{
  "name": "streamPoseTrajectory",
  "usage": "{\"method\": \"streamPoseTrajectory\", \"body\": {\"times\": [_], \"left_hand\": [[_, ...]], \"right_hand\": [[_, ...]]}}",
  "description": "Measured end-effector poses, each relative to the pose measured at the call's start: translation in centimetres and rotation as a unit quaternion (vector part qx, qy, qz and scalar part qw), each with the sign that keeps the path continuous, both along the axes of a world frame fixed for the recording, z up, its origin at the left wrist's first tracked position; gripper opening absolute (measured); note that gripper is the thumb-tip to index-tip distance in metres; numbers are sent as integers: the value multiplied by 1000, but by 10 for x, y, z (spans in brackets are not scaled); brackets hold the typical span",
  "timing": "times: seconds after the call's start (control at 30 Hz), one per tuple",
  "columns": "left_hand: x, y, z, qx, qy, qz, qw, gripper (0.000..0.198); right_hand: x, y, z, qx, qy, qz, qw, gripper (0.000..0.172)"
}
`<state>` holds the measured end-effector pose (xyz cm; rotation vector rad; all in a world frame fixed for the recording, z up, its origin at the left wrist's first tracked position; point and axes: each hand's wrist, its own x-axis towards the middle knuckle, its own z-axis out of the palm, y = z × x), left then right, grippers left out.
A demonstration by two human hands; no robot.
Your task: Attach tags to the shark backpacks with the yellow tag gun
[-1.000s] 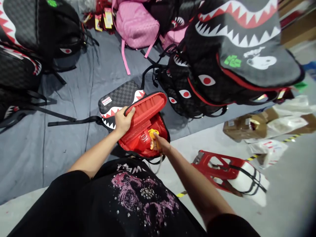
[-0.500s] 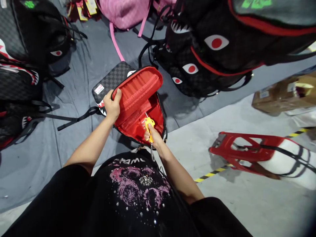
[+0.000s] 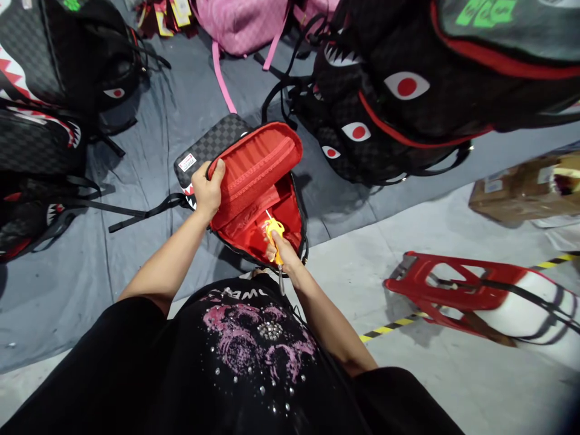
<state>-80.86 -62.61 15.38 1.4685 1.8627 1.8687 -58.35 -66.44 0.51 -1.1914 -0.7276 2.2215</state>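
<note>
A small backpack (image 3: 226, 133) with a dark checkered outside and a red lining gapes open in front of me. My left hand (image 3: 208, 188) pinches the edge of its folded-back flap, thumb on the red side. Inside the opening, my right hand (image 3: 283, 251) grips a yellow-handled tool (image 3: 274, 227) with a thin pale tip pointing into the red lining. A greyish loop hangs from the tool's lower end. What kind of tool it is, I cannot make out. A white label (image 3: 186, 162) sits on the checkered front.
Black shark-face backpacks lie at left (image 3: 40, 139) and upper right (image 3: 385, 90), around a pink bag (image 3: 242, 24). All rest on a grey cloth (image 3: 149, 151). To the right are a red plastic stool (image 3: 453, 281) lying on its side and a cardboard box (image 3: 507, 193).
The surroundings sit slightly further right in view as my head shifts. Both hands keep their hold, and the tool stays almost in the same place inside the backpack.
</note>
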Motion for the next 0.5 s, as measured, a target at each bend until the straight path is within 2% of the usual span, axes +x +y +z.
{"method": "streamPoseTrajectory", "body": {"times": [0.3, 0.4, 0.5], "left_hand": [[2, 1, 5, 3, 10, -2, 1000, 59], [6, -2, 8, -7, 17, -8, 1000, 59], [9, -8, 8, -22, 26, -21, 999, 60]], "right_hand": [[-2, -10, 6, 66, -104, 106, 987, 50], [6, 4, 21, 106, -182, 178, 961, 42], [27, 39, 51, 168, -299, 231, 910, 27]]}}
